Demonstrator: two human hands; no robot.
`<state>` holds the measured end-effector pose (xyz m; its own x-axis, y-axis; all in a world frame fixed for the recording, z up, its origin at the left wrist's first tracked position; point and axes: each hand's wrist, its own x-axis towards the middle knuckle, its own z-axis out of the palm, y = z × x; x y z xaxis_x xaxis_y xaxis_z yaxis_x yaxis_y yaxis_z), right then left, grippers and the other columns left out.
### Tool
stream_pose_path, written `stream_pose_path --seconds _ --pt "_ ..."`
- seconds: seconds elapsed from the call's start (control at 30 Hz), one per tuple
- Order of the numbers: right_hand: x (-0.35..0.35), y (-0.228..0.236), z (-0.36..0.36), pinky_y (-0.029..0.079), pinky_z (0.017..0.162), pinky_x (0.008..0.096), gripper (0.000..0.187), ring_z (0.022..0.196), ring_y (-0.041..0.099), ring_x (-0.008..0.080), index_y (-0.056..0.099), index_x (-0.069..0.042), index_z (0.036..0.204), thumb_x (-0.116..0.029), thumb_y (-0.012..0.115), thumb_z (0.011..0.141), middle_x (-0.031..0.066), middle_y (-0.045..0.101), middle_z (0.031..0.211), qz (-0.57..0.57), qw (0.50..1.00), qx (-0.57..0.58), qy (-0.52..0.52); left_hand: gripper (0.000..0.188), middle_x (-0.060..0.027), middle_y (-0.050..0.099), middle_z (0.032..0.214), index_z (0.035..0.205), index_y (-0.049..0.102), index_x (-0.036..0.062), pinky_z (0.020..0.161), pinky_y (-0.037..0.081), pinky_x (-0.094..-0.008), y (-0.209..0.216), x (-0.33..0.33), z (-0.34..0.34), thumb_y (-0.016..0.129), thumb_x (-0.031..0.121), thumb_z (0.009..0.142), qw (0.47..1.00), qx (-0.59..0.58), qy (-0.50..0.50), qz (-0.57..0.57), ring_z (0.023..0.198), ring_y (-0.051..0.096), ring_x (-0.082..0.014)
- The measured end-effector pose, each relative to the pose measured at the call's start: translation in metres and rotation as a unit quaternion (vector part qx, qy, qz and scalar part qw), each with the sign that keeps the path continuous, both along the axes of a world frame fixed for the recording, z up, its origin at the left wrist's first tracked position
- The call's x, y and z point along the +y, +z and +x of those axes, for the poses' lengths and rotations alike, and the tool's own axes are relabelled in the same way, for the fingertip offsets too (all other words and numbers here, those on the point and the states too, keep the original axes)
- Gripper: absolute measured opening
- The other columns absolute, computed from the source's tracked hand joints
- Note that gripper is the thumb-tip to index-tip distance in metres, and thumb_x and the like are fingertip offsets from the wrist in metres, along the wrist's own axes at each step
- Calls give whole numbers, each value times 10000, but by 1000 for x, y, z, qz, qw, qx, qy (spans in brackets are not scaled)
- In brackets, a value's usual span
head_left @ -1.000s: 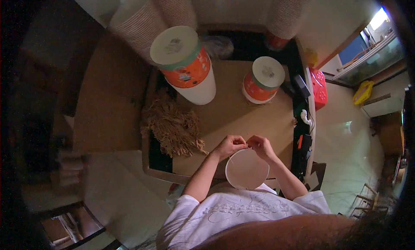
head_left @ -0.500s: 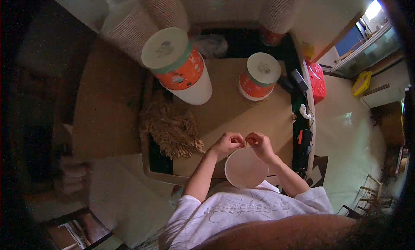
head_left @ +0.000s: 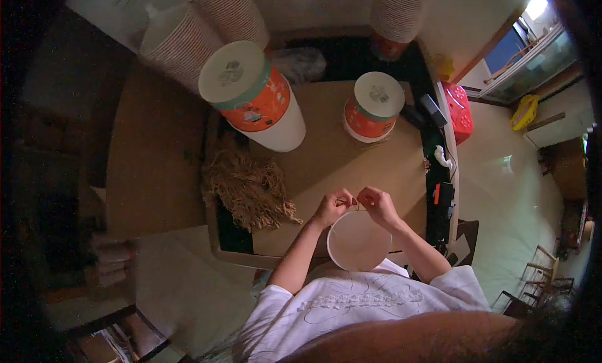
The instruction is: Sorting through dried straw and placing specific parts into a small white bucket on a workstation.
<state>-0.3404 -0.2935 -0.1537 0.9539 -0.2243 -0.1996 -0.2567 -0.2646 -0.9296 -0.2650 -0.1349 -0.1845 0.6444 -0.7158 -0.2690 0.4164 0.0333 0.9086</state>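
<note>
A white paper bucket [head_left: 359,244] rests between my forearms against my shirt, its round face turned up. At its far rim, my left hand [head_left: 334,207] and my right hand [head_left: 378,207] are close together, fingertips pinched. A thin strand of twine [head_left: 357,204] shows between them; its ends are hidden by the fingers. Left of my hands lies a tangled heap of brown twine [head_left: 248,190]. Further back stand a tall stack of buckets [head_left: 260,103], orange and green over white, and a shorter orange stack [head_left: 374,109], both upside down, with twine around the shorter one's foot.
Tall stacks of white buckets [head_left: 182,46] line the back wall, with a clear plastic bag [head_left: 300,63] nearby. Along the table's right edge lie a black device [head_left: 444,194] and a crumpled white piece [head_left: 443,156]. A red plastic stool [head_left: 458,112] stands beyond that edge.
Both hands have shifted slightly, with a little more gap between the fingertips and the strand now showing more. The bucket stays against my shirt, while the whole view has tilted a little.
</note>
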Motion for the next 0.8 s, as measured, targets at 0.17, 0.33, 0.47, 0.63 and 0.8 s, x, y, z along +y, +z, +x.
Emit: stream_pose_path --seconds 0.17,0.33,0.47,0.63,0.8 --pt "2 6 1 440 610 289 108 677 552 196 582 -34 775 52 559 715 106 579 744 5 1000 -7 12 102 -43 580 850 750 616 17 701 479 -243 -2 2 -4 589 -78 727 995 -98 -10 -19 796 577 -133" --pt "0 2 0 434 602 284 118 661 538 186 578 -26 771 69 543 711 87 574 731 23 1000 -15 10 82 -73 576 838 766 629 40 703 482 -261 30 -2 2 624 -28 720 961 -261 -39 76 783 589 -167" --pt "0 16 0 432 618 258 21 659 527 120 575 -17 784 -8 558 776 52 589 702 8 999 -23 21 25 -75 566 816 766 626 52 655 483 -271 38 1 4 632 44 744 925 -341 -93 142 771 592 -170" --pt "-1 16 -4 409 596 240 26 638 490 100 582 -25 769 -10 560 767 31 580 683 32 998 34 29 69 -34 557 798 824 590 35 621 464 -252 22 3 -4 607 91 788 990 -96 -74 72 754 576 -116" --pt "2 5 -10 426 616 250 42 666 511 93 593 -20 776 2 565 756 20 582 673 53 998 42 9 95 -15 583 832 894 556 38 679 453 -228 11 9 -5 536 114 840 996 60 -70 -20 739 555 -94"
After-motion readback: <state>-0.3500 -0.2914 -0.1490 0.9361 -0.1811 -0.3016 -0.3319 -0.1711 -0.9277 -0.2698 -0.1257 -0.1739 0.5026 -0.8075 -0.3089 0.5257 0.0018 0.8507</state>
